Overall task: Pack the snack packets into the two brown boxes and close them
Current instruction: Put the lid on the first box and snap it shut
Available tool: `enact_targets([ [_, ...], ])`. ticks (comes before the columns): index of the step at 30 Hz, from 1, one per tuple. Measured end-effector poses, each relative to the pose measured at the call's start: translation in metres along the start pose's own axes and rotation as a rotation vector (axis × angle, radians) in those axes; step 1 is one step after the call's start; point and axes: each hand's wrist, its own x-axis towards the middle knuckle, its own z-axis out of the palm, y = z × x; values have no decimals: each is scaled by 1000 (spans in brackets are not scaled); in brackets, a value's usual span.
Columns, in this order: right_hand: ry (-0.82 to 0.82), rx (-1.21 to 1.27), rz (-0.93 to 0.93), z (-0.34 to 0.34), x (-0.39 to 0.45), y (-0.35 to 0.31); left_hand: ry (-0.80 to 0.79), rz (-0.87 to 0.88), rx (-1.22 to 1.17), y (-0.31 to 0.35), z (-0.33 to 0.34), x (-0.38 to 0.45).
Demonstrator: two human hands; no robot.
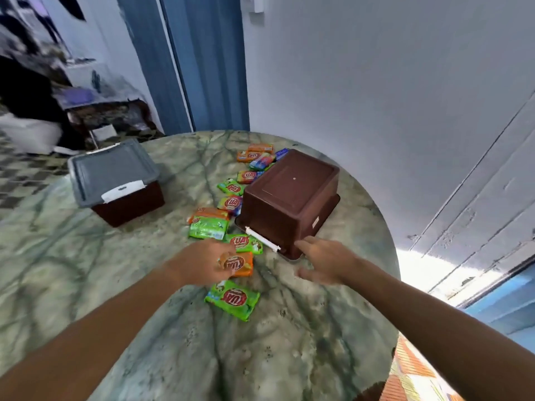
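The left hand (202, 263) curls its fingers round an orange snack packet (238, 264), gripping it just above the worktop (144, 328). The right hand (327, 263) is open, fingers spread and relaxed, holding nothing; its fingertips (304, 243) reach to the near corner of the overturned brown box (289, 201), though whether they actually touch it is hard to tell.

That box lies bottom up just beyond the right hand, with a white latch (262, 238) along its near lower edge; its inside is hidden. The second brown box (127, 202) stands well off beyond and to the left of the left hand, upright, covered by a grey lid (111, 169) with a white clip (123, 191) on its front; what it holds cannot be seen.

A green packet (233, 299) lies on the worktop just on the near side of the left hand, and another green packet (249, 243) lies just past it, between the two hands. Further out from the left hand a loose string of green, orange and multicoloured packets (231, 204) runs along the left side of the overturned box, up to its far corner.
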Motion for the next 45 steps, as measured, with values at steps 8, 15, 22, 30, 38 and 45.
enact_targets([
  [8, -170, 54, 52, 33, -2, 20, -174, 1, -5, -8, 44, -1],
  [15, -17, 9, 22, -44, 37, 57, 15, 48, 31, -21, -26, 69],
  [22, -12, 16, 117, -53, 68, 85, -30, -51, 38, -39, -42, 107],
  [30, 108, 255, 174, -60, 67, 96, 62, -107, -56, -35, -51, 123],
  [38, 53, 1860, 830, -63, 93, 89, 64, -306, -461, -2, -83, 223],
  [45, 17, 2087, 895, -49, 113, 81, -153, -556, -626, 17, -56, 266],
])
